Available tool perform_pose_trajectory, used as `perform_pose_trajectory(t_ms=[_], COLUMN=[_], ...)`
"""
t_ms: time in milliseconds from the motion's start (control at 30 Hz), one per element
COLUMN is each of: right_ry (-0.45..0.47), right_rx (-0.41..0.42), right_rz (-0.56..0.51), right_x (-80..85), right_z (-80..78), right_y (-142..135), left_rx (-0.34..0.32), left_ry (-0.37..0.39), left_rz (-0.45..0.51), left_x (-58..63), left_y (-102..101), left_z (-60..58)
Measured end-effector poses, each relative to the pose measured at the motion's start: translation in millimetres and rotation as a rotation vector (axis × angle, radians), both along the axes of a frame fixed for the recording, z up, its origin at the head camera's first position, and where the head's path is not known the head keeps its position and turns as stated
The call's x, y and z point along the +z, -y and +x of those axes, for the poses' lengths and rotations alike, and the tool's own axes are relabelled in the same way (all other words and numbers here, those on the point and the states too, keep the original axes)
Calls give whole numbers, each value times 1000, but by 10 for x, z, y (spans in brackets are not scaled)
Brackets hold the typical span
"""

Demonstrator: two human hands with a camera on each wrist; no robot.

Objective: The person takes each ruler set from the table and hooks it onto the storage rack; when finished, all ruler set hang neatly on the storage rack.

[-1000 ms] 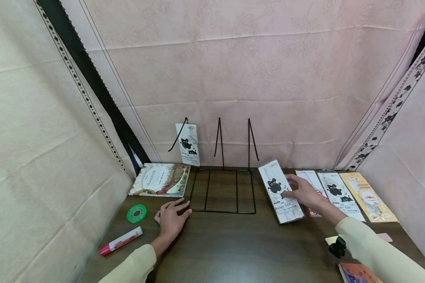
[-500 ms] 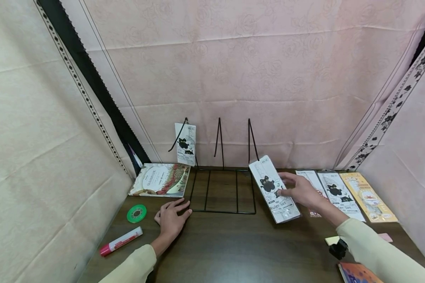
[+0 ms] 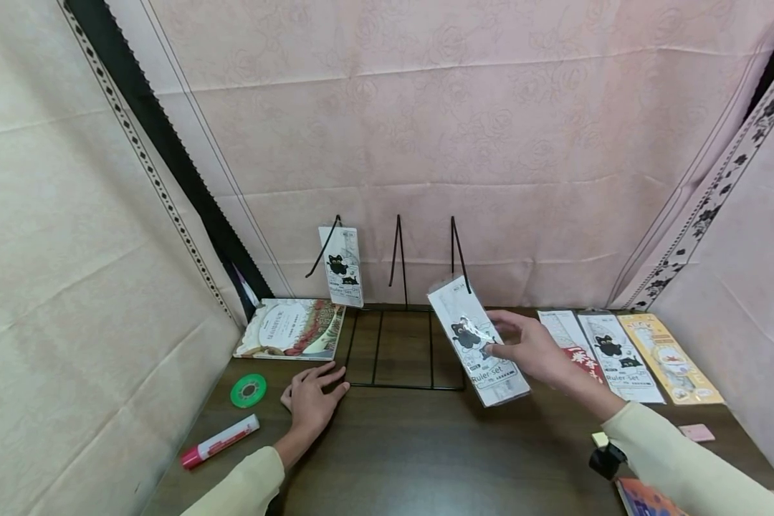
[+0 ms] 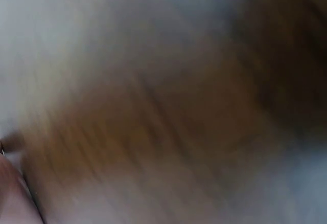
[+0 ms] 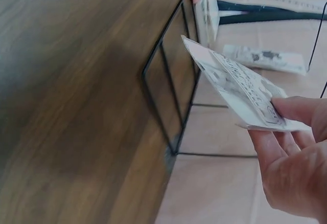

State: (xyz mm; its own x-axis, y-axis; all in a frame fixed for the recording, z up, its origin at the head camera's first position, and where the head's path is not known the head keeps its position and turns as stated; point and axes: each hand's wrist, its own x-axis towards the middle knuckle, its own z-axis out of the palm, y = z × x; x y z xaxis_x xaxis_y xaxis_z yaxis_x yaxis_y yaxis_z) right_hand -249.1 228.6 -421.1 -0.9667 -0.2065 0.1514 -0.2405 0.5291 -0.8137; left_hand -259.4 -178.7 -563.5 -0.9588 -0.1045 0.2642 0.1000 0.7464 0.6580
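Note:
My right hand [image 3: 527,346] holds a white ruler set pack [image 3: 476,342] by its right edge, thumb in front and fingers behind. Black cat drawings show on its face. The pack tilts, its top overlapping the right prong of a black wire rack [image 3: 403,388] in the head view. In the right wrist view the pack [image 5: 240,88] is pinched above the rack's base. My left hand [image 3: 314,403] rests with loosely bent fingers at the rack's front left corner. A similar ruler set [image 3: 344,266] hangs from the left prong. The left wrist view is mostly blurred.
A picture book [image 3: 293,328] lies left of the rack, with a green tape roll [image 3: 248,390] and a red-capped marker [image 3: 219,442] nearer. At right lie a flat white pack [image 3: 621,358], a yellow pack [image 3: 672,358], a pink eraser [image 3: 696,433] and an orange-purple book [image 3: 648,498].
My right hand has carried the ruler set pack left, from beside the rack to over its right side. The hanging ruler set sways slightly. The left hand has stayed put.

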Motion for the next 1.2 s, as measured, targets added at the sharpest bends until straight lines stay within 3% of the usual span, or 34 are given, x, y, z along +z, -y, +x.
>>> perform_pose_trajectory(t_ms=[200,533,867,1200], right_ry=[-53,-48,-106,-90], right_rx=[-15,74,141,122], right_rz=[-11,-37,-32,-44], right_x=[94,205,339,440], right_z=[102,281,474,570], right_y=[200,458,597,654], left_rx=[0,-10,-3,-5], left_ry=[11,21,30,27], left_rz=[-5,17,7,14], left_x=[0,-2,3,3], left_y=[4,-1,-3,5], left_z=[3,-1,-9,-14])
